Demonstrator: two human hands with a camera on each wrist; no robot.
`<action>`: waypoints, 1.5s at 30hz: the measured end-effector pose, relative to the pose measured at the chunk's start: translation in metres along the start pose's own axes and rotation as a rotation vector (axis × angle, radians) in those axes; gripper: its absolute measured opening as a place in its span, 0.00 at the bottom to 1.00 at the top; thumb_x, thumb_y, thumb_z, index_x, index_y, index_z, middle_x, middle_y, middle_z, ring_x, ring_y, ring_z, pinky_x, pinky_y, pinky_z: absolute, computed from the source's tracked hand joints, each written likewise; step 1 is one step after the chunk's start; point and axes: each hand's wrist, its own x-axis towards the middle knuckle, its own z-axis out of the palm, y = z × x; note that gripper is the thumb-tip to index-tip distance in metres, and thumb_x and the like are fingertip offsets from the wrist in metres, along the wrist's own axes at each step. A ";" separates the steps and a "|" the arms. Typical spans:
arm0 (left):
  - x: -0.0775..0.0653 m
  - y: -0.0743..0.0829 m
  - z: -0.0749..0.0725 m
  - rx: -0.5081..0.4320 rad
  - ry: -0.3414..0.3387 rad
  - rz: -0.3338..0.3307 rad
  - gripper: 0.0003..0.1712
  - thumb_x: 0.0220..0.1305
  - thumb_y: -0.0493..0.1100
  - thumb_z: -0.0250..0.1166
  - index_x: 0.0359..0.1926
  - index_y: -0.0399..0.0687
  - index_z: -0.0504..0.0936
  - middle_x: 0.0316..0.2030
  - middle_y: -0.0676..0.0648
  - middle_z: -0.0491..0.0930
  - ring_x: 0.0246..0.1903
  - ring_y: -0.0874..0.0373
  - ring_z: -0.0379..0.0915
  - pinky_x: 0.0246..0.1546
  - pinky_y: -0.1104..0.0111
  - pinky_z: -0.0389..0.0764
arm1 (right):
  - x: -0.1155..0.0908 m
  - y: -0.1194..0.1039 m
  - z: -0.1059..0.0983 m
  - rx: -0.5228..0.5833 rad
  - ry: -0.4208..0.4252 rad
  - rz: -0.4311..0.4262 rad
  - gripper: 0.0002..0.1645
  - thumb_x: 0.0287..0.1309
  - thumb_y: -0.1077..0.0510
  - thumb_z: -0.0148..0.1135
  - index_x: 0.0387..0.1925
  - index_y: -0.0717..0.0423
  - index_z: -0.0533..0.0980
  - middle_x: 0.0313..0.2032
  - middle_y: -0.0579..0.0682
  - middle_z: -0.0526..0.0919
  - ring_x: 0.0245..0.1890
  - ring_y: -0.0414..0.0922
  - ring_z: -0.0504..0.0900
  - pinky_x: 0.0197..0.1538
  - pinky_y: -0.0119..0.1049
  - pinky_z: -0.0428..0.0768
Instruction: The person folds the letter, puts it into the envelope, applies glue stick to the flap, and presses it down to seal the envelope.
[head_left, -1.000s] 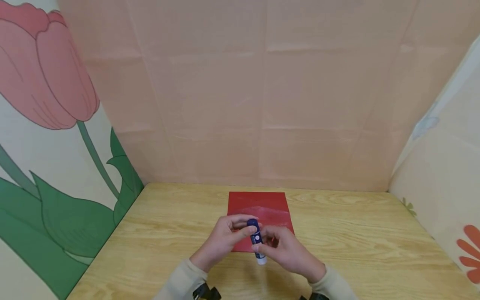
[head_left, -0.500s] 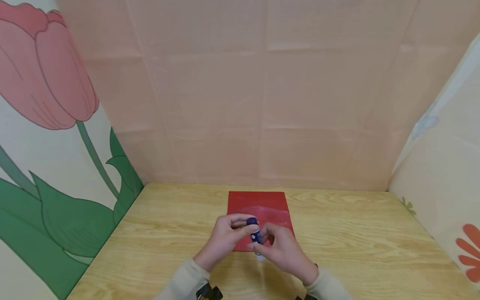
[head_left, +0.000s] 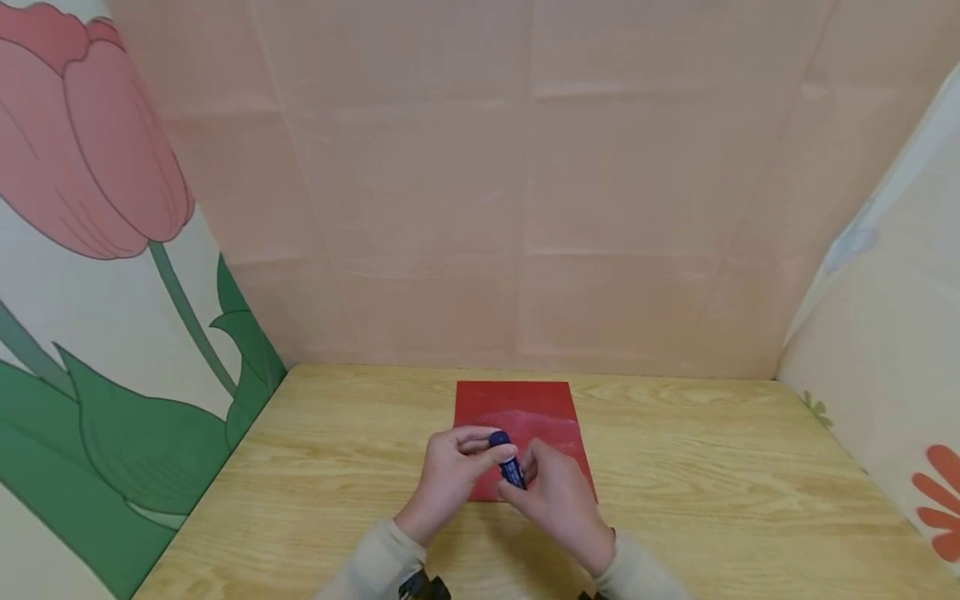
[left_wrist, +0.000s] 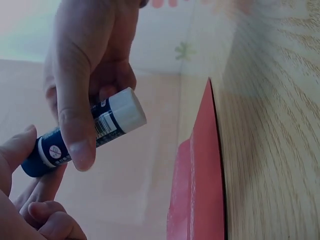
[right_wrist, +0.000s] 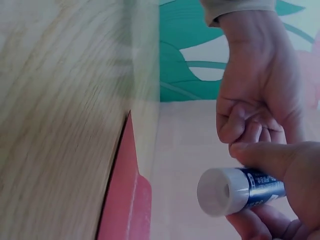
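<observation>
A dark blue glue stick (head_left: 512,473) is held tilted between both hands above the table. My left hand (head_left: 446,475) pinches its dark cap end between thumb and fingers. Round the labelled barrel, near the white base, curl the thumb and fingers of my right hand (head_left: 558,492). The right hand hides that white base in the head view, but both wrist views show it on the glue stick (left_wrist: 131,110). Under the hands lies a red paper piece (head_left: 513,402), which looks like an envelope with a rounded flap; the hands cover part of it.
The pale wood table (head_left: 360,433) runs back to a plain pinkish backdrop (head_left: 525,208). At the left stands a panel with a large tulip (head_left: 112,150). A light panel with a red flower (head_left: 937,500) borders the right side.
The right hand has moved slightly forward and left along the glue stick, and its white base is now hidden in the head view. The stick leans more. The red paper has stayed put.
</observation>
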 end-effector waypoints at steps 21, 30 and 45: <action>0.000 -0.004 0.007 -0.063 0.201 0.018 0.25 0.48 0.53 0.80 0.38 0.42 0.80 0.33 0.46 0.80 0.32 0.55 0.74 0.31 0.72 0.77 | 0.000 -0.016 0.012 -0.397 0.200 -0.101 0.25 0.42 0.51 0.82 0.28 0.49 0.69 0.20 0.41 0.68 0.19 0.38 0.65 0.20 0.28 0.66; 0.005 -0.006 0.003 -0.155 0.272 -0.032 0.24 0.51 0.50 0.80 0.36 0.40 0.76 0.30 0.48 0.77 0.31 0.57 0.73 0.30 0.72 0.77 | 0.002 -0.020 0.013 -0.434 0.204 -0.136 0.25 0.42 0.51 0.83 0.30 0.51 0.72 0.22 0.41 0.68 0.19 0.37 0.65 0.21 0.28 0.68; 0.030 -0.020 -0.057 0.339 0.095 -0.053 0.15 0.59 0.45 0.74 0.44 0.43 0.85 0.39 0.45 0.76 0.35 0.54 0.71 0.32 0.67 0.76 | 0.020 0.012 0.001 -0.233 0.118 -0.063 0.17 0.48 0.48 0.79 0.30 0.51 0.78 0.28 0.43 0.77 0.24 0.38 0.73 0.26 0.31 0.74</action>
